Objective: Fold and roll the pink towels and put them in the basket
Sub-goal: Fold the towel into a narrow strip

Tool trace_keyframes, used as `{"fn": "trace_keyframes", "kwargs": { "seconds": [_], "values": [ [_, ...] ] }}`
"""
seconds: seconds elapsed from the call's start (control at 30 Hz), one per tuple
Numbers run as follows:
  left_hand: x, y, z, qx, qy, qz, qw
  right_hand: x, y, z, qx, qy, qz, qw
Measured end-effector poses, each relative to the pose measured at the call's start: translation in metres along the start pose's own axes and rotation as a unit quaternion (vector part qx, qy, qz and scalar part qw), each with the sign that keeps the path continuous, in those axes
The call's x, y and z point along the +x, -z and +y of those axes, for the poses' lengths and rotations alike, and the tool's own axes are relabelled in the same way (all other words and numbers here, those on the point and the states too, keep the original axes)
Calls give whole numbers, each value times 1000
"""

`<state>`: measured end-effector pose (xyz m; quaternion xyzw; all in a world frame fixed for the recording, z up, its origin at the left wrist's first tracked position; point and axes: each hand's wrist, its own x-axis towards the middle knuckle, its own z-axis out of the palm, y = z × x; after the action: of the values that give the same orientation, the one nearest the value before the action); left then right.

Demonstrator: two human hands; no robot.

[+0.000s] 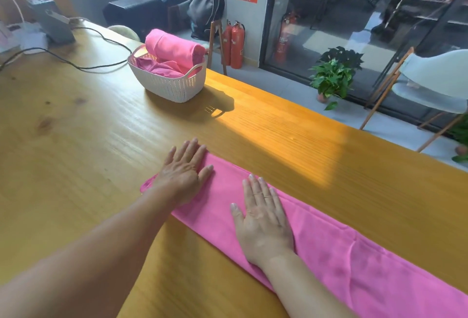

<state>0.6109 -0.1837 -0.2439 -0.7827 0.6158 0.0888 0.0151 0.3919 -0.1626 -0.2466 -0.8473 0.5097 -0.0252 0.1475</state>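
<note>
A pink towel (pixel 336 246), folded into a long narrow strip, lies flat on the wooden table (pixel 76 140) and runs from the middle toward the lower right. My left hand (pixel 183 169) presses flat on the strip's far left end, fingers straight. My right hand (pixel 263 219) lies flat on the strip a little to the right, fingers spread. A white woven basket (pixel 169 84) stands farther back on the table. It holds a rolled pink towel (pixel 176 49) on top of other pink cloth.
A grey device (pixel 50 20) with black cables (pixel 96 64) sits at the table's back left. Beyond the right edge of the table are red fire extinguishers (pixel 236 44), a potted plant (pixel 334 74) and a white chair (pixel 430 82).
</note>
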Motion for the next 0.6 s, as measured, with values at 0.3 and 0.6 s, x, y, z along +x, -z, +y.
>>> {"fn": "trace_keyframes", "kwargs": {
  "seconds": [0.3,0.6],
  "values": [
    [-34,-30,66,-27,-47,47,997,-18,-7,6,18,-53,36,998],
    [-35,-24,68,8,-45,12,999,-103,26,139,-44,-178,57,981]
  ]
}}
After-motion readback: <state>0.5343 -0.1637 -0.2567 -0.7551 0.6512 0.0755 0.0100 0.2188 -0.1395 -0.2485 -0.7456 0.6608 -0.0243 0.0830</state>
